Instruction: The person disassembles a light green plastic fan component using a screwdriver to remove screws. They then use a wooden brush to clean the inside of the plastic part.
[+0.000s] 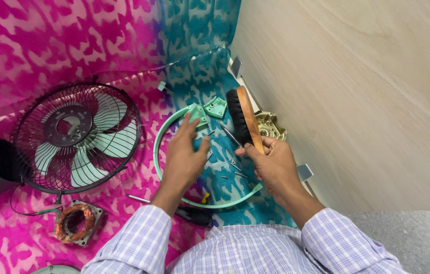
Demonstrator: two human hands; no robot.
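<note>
My right hand [275, 165] grips the wooden brush [244, 117] bristles-left, clear of the parts; my left hand [187, 155], fingers loosely spread, reaches onto the green ring [164, 133].

Pink-and-teal patterned cloth [47, 40] over floor; pale wood panel [367, 91] right; grey floor [418, 238].

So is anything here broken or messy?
The fan is in pieces. Its grille with blades lies flat on the cloth, the copper-wound motor part sits loose beside it, and small screws are scattered inside the green ring. The right hand holds a wooden brush.
</note>
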